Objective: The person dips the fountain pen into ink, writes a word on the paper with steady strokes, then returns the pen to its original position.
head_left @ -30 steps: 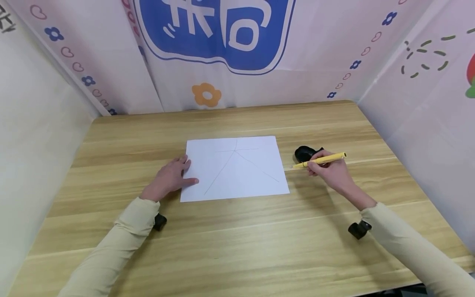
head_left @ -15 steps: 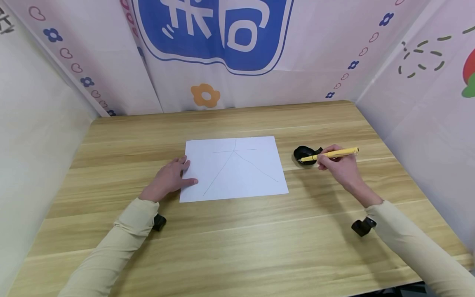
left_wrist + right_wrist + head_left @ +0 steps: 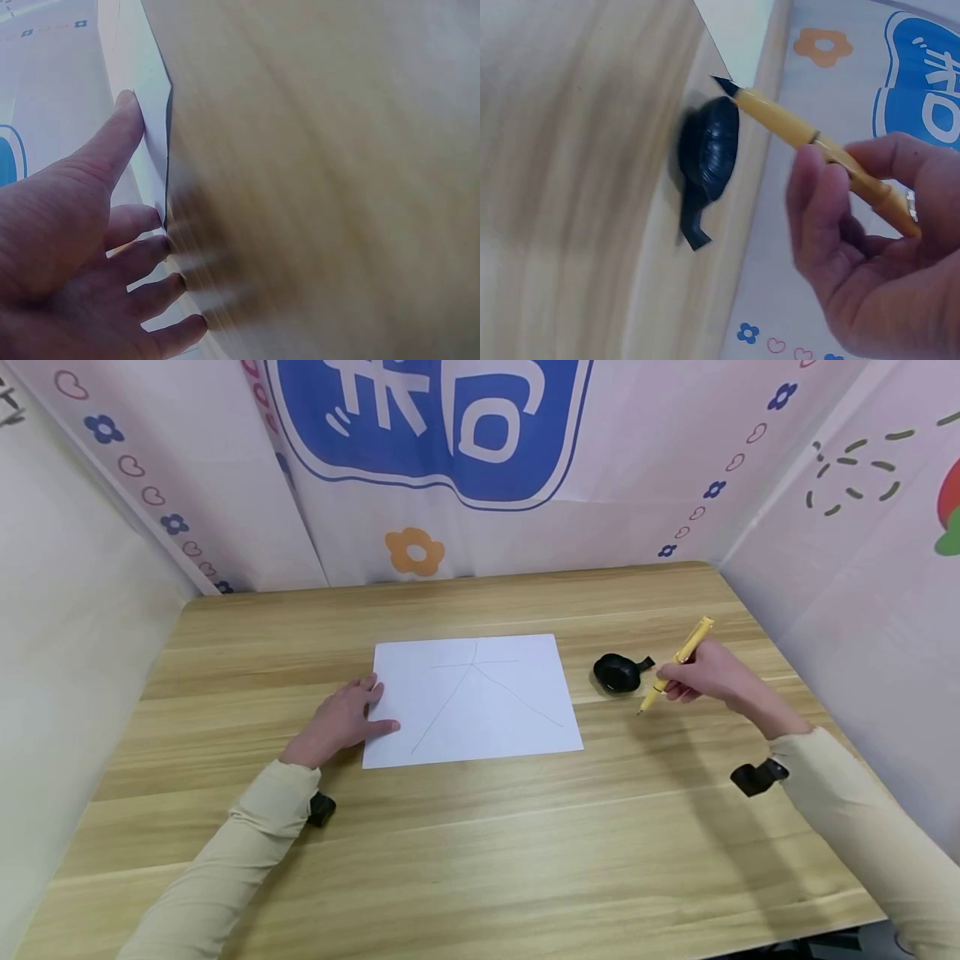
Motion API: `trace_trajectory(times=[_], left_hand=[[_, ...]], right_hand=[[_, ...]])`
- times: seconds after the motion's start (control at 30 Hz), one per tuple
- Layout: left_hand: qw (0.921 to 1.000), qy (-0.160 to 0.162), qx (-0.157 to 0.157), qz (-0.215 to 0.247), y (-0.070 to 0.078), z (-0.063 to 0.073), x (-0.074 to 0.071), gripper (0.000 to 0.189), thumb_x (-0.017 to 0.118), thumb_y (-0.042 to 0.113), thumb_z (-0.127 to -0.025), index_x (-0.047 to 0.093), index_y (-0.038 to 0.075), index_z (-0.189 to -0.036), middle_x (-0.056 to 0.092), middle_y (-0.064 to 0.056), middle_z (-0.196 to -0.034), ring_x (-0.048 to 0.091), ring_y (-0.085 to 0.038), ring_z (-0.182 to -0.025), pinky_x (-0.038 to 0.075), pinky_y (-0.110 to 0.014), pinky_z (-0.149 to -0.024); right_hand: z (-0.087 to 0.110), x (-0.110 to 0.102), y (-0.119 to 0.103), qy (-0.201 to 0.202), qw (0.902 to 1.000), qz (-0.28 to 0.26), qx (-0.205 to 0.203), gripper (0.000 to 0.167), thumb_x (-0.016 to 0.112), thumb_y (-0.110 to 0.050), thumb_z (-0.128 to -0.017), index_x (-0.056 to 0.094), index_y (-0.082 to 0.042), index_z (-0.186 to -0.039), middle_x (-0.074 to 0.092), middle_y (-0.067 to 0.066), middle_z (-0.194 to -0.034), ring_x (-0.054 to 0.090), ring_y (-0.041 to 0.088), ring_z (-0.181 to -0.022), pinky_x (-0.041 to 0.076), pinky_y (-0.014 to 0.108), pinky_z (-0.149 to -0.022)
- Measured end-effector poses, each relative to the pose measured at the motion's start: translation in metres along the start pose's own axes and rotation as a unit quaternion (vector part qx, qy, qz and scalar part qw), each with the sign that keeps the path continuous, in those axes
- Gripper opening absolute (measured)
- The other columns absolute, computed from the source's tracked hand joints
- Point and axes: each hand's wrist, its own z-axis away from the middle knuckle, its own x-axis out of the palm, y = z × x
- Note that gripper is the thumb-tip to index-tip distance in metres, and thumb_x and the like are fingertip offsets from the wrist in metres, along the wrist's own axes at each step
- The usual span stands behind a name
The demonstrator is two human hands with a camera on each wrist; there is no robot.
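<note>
A white sheet of paper [image 3: 480,714] with several thin lines meeting near its top lies on the table. My left hand [image 3: 341,720] rests at its left edge, thumb on the paper; in the left wrist view the fingers of this hand [image 3: 97,225] are spread along that edge. In my right hand [image 3: 705,672] I grip a yellow pen [image 3: 688,647], tilted, its dark pointed tip down near the table. Just left of that hand sits a black rounded object [image 3: 617,673] with a short tab. The pen [image 3: 780,120] passes close to the black object [image 3: 712,154] in the right wrist view.
The wooden table [image 3: 450,852] is bounded by a printed back wall [image 3: 622,527] and white side walls. Black wrist cameras hang below both sleeves. Bare tabletop lies in front of the paper.
My right hand first moved the pen right with its tip over the black object, then swung it upright and farther right, tip now nearer me. The left hand and paper stay put.
</note>
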Motion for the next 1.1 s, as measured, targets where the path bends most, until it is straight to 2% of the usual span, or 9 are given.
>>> trace_trajectory(times=[0.23,0.53,0.87,1.1], left_hand=[[1.0000,0.001,0.005,0.001,-0.001,0.001,0.001,0.076,0.064,0.038,-0.089,0.032,-0.006,-0.143,0.022,-0.025,-0.153,0.019,-0.048,-0.140,0.022,-0.059,-0.112],[1.0000,-0.002,0.009,0.003,-0.002,0.002,0.000,0.076,0.062,0.038,-0.089,0.031,-0.006,-0.143,0.020,-0.025,-0.154,0.017,-0.048,-0.141,0.020,-0.059,-0.113],[1.0000,0.000,0.009,0.001,-0.005,0.001,0.000,0.078,0.063,0.038,-0.089,0.029,-0.005,-0.144,0.019,-0.025,-0.154,0.017,-0.048,-0.141,0.021,-0.058,-0.113],[0.9999,-0.001,0.007,0.007,-0.004,0.002,-0.001,0.078,0.063,0.038,-0.089,0.029,-0.005,-0.144,0.019,-0.025,-0.154,0.016,-0.048,-0.141,0.020,-0.058,-0.113]], right_hand=[[-0.012,-0.008,-0.005,-0.061,0.9966,0.039,0.041,0.022,0.054,-0.012,-0.087,0.060,0.009,-0.088,0.065,-0.001,-0.059,0.062,0.006,-0.056,0.055,0.023,-0.056],[-0.023,-0.012,-0.010,-0.097,0.9907,0.080,0.052,0.020,0.053,-0.012,-0.088,0.057,0.007,-0.087,0.066,0.002,-0.062,0.062,0.007,-0.056,0.054,0.021,-0.055],[-0.035,-0.012,-0.008,-0.093,0.9847,0.137,0.055,0.021,0.055,-0.012,-0.088,0.060,0.008,-0.082,0.065,0.005,-0.061,0.064,0.010,-0.055,0.055,0.025,-0.057],[-0.042,-0.012,-0.004,-0.080,0.9844,0.144,0.063,0.020,0.057,-0.012,-0.087,0.061,0.005,-0.078,0.063,0.001,-0.056,0.062,0.008,-0.052,0.056,0.029,-0.058]])
